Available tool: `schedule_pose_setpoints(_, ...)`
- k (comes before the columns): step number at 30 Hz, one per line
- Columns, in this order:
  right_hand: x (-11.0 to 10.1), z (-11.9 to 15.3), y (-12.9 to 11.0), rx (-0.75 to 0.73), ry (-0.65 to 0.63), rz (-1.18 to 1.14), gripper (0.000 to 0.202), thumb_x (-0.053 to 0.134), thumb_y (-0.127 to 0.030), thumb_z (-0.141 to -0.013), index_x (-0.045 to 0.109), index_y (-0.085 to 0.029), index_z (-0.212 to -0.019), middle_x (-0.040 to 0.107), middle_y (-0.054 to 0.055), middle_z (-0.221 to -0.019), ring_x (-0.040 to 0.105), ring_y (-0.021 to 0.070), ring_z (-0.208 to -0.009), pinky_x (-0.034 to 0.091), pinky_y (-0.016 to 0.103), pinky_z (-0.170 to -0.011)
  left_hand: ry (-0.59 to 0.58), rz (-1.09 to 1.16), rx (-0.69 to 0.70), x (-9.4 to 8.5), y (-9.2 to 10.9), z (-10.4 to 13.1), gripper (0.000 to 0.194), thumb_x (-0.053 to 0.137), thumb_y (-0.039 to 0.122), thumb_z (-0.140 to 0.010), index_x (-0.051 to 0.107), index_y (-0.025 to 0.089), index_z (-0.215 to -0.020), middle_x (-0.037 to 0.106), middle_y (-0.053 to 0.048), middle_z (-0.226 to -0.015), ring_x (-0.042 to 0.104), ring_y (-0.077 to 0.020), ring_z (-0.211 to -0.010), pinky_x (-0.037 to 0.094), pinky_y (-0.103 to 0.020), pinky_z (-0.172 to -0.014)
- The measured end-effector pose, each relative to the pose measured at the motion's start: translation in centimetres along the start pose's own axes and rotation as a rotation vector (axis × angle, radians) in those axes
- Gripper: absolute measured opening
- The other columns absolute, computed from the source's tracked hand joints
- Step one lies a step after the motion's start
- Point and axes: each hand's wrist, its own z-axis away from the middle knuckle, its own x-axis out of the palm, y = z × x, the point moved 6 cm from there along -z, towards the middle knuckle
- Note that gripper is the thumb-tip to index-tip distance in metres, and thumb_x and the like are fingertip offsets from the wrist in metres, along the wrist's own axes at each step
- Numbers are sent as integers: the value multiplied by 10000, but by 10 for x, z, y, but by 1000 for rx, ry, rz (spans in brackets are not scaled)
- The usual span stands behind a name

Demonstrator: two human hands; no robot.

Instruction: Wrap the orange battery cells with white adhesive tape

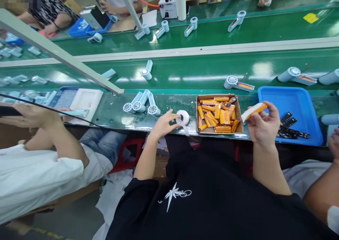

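The left hand (pixel 164 125) is half closed and it has hold of a white round roll of tape (pixel 182 118), with the thumb and fingers at its side. The right hand (pixel 264 127) is closed on an orange battery pack with a white strip (pixel 253 112), held in a tilted way above the surface (pixel 169 102). Between the two hands there is a brown cardboard box (pixel 241 124), which is full of orange battery packs (pixel 225 116). To the right of this box is a blue plastic tray (pixel 287 100) with black parts (pixel 291 127) inside. Left of the roll, three light blue fan bodies (pixel 139 106) lie close together on the green surface
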Motion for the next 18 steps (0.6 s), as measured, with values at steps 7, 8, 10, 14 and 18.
schedule_pose_setpoints(7,-37,9,-4,16,24,115,566,950,-252,-527,780,-319,-1063,801,32,-833,782,242,-768,629,331,-577,24,-554,-690,-56,-60,-10,647,580,638,-930,711,96,-1258,688,-266,-1274,646,-472,-1179,527,-596,-977)
schedule_pose_setpoints(8,-43,7,-8,4,50,122,561,951,-253,-527,785,-319,-1059,800,38,-829,783,248,-767,626,330,-565,-91,-570,-739,-56,-68,-15,644,560,638,-935,725,84,-1222,702,-272,-1223,666,-470,-1135,537,-586,-948)
schedule_pose_setpoints(10,-48,4,-14,-11,81,131,566,959,-253,-520,790,-319,-1056,798,44,-832,785,254,-774,623,331,-560,-269,-566,-735,-53,-78,-34,581,538,593,-950,748,94,-1161,722,-253,-1140,691,-442,-1078,548,-545,-923)
schedule_pose_setpoints(14,-23,-11,-16,-86,46,88,542,978,-302,-554,758,-296,-1050,800,38,-842,788,242,-777,630,322,-591,-271,-570,-286,-34,-61,-121,353,601,288,-908,741,142,-1198,681,-199,-1244,648,-359,-1157,518,-458,-998)
schedule_pose_setpoints(18,43,-43,-10,-242,-106,85,462,952,-360,-647,694,-275,-1021,797,-6,-879,792,210,-807,667,349,-719,-205,-377,84,3,-26,-228,405,649,107,-764,770,128,-1150,627,-187,-1351,506,-333,-1340,369,-450,-1187)
